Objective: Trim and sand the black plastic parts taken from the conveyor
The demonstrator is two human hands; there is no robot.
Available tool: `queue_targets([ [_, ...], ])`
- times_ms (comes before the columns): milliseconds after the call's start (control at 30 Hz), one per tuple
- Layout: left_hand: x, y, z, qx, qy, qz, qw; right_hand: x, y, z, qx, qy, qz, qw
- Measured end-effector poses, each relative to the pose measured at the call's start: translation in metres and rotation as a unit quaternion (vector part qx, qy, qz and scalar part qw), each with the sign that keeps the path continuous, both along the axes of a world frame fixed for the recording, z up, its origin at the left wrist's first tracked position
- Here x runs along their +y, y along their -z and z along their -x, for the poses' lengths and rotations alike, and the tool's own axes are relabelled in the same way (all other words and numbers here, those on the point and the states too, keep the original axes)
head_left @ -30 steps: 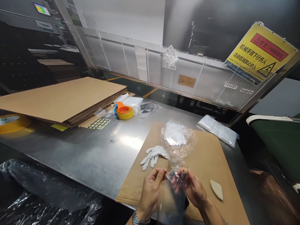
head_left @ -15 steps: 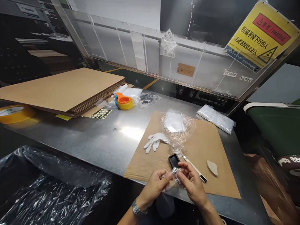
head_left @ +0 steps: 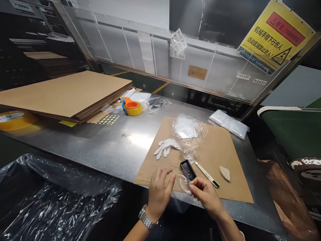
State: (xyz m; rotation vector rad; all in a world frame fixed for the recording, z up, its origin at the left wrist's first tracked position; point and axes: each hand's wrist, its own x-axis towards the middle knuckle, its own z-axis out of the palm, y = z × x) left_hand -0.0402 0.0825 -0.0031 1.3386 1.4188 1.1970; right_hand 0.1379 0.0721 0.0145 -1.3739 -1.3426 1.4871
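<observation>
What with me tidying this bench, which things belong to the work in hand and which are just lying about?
Likely in the work:
- clear film, pinched by the right hand, near the open left hand
- black tray
- knife
- cardboard sheet beneath both

Seemingly lying about:
- white glove
- tape dispenser
- sticker sheet
- cardboard stack
</observation>
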Motion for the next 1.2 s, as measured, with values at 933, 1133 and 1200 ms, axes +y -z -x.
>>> queue_targets([
  [933, 0.041, 0.061, 0.024, 0.297, -0.133, -0.189, 0.926, 0.017, 0.053, -0.003, -0.318, 0.122, -0.200, 0.919],
  [1133, 0.025, 0.068, 0.012, 0.309, -0.036, -0.092, 0.946, -0.005, 0.055, -0.025, -0.308, 0.077, -0.159, 0.935],
  [1200, 0.022, 0.068, 0.011, 0.293, -0.019, -0.060, 0.954, -0.016, 0.049, -0.024, -0.278, 0.029, -0.145, 0.949],
])
